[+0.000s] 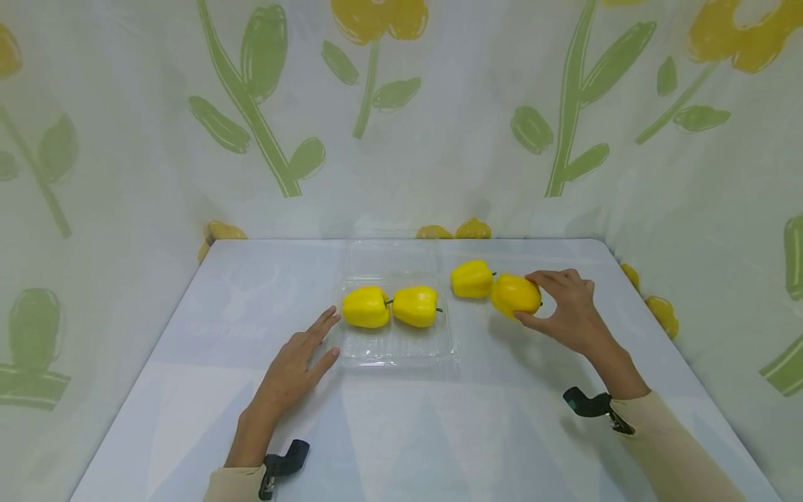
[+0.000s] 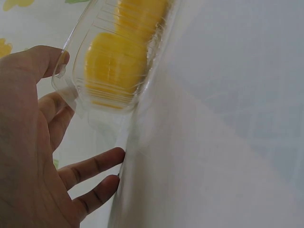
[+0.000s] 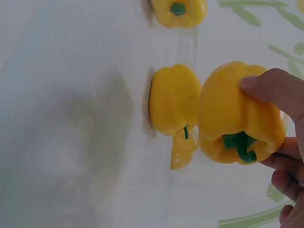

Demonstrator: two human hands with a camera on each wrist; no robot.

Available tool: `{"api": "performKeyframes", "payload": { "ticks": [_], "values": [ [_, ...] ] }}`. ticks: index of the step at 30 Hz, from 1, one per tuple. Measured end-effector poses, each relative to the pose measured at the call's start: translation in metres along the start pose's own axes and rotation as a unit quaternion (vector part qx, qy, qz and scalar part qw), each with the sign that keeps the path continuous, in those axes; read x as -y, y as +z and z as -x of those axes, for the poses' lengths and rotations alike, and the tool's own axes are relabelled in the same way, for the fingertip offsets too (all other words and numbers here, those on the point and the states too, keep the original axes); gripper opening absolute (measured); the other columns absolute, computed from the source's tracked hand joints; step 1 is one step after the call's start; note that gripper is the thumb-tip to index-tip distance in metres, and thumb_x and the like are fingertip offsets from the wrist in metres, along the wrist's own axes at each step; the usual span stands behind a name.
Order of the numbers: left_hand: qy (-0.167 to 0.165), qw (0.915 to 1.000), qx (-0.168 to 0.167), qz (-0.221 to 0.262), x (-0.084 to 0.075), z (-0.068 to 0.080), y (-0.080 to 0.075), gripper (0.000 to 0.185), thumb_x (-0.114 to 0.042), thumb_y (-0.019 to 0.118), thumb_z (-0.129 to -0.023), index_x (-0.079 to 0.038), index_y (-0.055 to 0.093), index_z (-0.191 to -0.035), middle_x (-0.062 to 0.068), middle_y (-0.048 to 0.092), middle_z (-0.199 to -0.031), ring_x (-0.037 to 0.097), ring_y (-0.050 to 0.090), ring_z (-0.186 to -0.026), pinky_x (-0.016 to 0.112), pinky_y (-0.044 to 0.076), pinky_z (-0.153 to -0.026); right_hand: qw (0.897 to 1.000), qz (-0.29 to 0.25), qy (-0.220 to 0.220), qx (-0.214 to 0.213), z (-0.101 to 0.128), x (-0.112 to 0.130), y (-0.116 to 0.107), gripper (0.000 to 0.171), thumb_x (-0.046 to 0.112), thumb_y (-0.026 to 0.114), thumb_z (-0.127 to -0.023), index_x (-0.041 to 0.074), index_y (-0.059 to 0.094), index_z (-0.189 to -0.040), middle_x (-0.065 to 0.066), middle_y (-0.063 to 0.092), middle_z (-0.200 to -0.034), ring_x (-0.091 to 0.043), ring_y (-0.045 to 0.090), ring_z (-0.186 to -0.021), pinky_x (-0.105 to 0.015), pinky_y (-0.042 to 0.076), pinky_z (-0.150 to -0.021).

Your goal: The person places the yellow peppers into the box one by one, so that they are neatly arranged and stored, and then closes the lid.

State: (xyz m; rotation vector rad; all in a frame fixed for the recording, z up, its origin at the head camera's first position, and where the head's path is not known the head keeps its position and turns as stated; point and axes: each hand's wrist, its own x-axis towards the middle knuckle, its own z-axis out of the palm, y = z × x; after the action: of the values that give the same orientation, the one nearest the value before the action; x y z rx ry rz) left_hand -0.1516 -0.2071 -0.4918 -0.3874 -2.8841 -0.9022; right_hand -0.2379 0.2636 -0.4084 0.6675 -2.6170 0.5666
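- Gripping item: right hand, fingers and thumb curled round a yellow bell pepper; green stem faces the wrist camera; pepper sits just right of the clear tray, whether lifted or on the table cannot be told.
- Second loose pepper: on the table, touching or just beside the held one, on its left.
- Left hand: flat, fingers straight and spread, holding nothing; fingertips at the tray's left front corner.
- Clear plastic tray: open clamshell, centre of the table, lid laid back behind.
- Tray contents: left tray pepper and right tray pepper, side by side, touching.
- Table: pale blue-white top.
- Backdrop: cloth with green stems, yellow flowers.
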Motion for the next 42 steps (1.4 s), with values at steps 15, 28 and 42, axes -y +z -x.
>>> {"api": "performKeyframes", "payload": {
  "ticks": [15, 28, 42],
  "values": [
    [0.014, 0.9998, -0.013, 0.002, 0.002, -0.003, 0.002, 0.063, -0.040, 0.053, -0.103, -0.033, 0.026, -0.159, -0.017, 0.018, -0.164, 0.022, 0.049, -0.120, 0.051, 0.043, -0.100, 0.999, -0.015, -0.041, -0.024, -0.005, 0.019, 0.000, 0.067, 0.025, 0.095, -0.063, 0.004, 0.067, -0.119, -0.017, 0.067, -0.118, -0.032, 0.047, -0.101, -0.051, 0.025, -0.075],
    [0.006, 1.0000, -0.008, -0.003, 0.001, 0.002, -0.001, 0.063, -0.044, 0.052, -0.103, -0.032, 0.026, -0.160, -0.018, 0.018, -0.164, 0.024, 0.049, -0.121, 0.053, 0.043, -0.100, 0.996, -0.044, -0.075, -0.034, -0.007, 0.040, 0.007, 0.069, 0.027, 0.098, -0.060, 0.005, 0.068, -0.119, -0.012, 0.067, -0.118, -0.026, 0.047, -0.099, -0.046, 0.023, -0.074],
    [-0.008, 1.0000, -0.001, 0.004, -0.002, 0.001, 0.000, 0.065, -0.043, 0.054, -0.102, -0.035, 0.024, -0.160, -0.016, 0.018, -0.164, 0.027, 0.048, -0.126, 0.057, 0.041, -0.103, 0.992, -0.067, -0.102, -0.027, -0.015, 0.069, 0.012, 0.069, 0.029, 0.096, -0.062, 0.004, 0.068, -0.120, -0.012, 0.066, -0.121, -0.026, 0.048, -0.103, -0.046, 0.024, -0.075]
  ]
}}
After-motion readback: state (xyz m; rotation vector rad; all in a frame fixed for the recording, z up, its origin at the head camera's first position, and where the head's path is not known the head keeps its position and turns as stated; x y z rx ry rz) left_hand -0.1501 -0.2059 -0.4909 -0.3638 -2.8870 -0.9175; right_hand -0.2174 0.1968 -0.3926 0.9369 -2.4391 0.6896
